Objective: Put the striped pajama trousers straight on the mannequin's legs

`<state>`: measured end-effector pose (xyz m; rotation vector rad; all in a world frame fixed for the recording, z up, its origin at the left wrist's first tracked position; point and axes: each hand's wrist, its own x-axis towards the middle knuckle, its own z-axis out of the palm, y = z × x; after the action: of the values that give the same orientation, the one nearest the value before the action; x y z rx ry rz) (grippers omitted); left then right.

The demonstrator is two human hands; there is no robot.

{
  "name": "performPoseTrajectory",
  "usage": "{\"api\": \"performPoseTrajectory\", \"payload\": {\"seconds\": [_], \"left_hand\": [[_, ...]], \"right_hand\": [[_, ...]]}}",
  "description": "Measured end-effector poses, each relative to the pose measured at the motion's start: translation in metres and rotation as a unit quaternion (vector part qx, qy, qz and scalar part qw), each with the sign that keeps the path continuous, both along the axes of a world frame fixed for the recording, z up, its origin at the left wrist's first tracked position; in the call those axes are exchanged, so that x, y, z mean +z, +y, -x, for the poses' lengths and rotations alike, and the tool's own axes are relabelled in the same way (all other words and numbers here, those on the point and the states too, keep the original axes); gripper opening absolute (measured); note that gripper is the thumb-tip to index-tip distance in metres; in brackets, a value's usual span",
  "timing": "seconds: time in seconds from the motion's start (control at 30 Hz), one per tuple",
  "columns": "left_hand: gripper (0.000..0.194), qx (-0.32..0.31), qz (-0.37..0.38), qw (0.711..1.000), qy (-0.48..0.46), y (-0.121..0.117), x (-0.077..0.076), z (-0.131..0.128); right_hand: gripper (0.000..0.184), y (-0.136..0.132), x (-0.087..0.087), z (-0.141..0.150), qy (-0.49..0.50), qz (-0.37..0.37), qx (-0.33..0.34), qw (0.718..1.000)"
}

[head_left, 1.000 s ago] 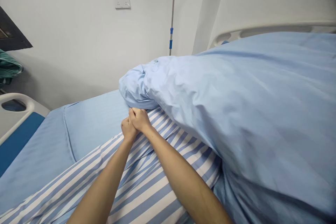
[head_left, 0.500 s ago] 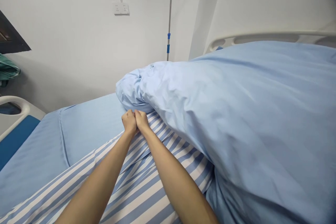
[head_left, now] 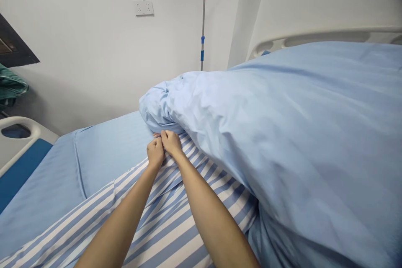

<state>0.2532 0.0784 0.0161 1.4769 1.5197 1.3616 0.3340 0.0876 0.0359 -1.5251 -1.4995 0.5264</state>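
- The right hand (head_left: 171, 141) and the left hand (head_left: 155, 150) are close together, knuckles upward; the left sits at about eight o'clock from the right. The fingers of both are curled inward. What is under them is hidden, so I cannot tell whether they are clamped on cloth or only pressed against it.
- The striped cloth (head_left: 176, 234), white and blue, lies directly beneath the hands and spreads below the forearms. Its stripes run mostly from eight o'clock toward two, and its left edge follows the same line up to the hands. Some creases gather near the middle.
- The blue cover (head_left: 266, 134) touches the striped cloth and overlaps its upper right part. It is bulky, as if filled; its content is not visible. Its long axis goes from ten o'clock to four, and its rounded, wrinkled end points at ten, just beyond the hands.
- The light-blue sheet (head_left: 106, 150) lies flat from the hands toward nine o'clock, with one raised crease across it.
- A pale bed panel (head_left: 40, 130) with a handle opening stands at nine o'clock; a pale bed board (head_left: 329, 35) is at two, behind the cover.
- Further away, a metal pole (head_left: 204, 12) with hooks rises near one o'clock. A wall socket (head_left: 144, 8) is a little before twelve.
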Motion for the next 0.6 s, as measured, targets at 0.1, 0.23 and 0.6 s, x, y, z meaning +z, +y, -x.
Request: {"api": "performPoseTrajectory", "payload": {"seconds": [0.1, 0.23, 0.6], "left_hand": [[0.031, -0.036, -0.001, 0.999, -0.028, 0.004, 0.006, -0.001], [0.026, -0.02, 0.011, 0.994, -0.106, 0.019, 0.023, -0.013], [0.031, 0.013, -0.022, 0.998, 0.061, 0.019, 0.0, -0.028]], "right_hand": [[0.038, 0.009, -0.005, -0.003, 0.049, 0.013, 0.011, 0.999], [0.04, 0.014, -0.009, -0.004, 0.089, -0.004, 0.0, 0.996], [0.038, 0.006, 0.009, -0.012, 0.018, -0.095, -0.045, 0.994]]}}
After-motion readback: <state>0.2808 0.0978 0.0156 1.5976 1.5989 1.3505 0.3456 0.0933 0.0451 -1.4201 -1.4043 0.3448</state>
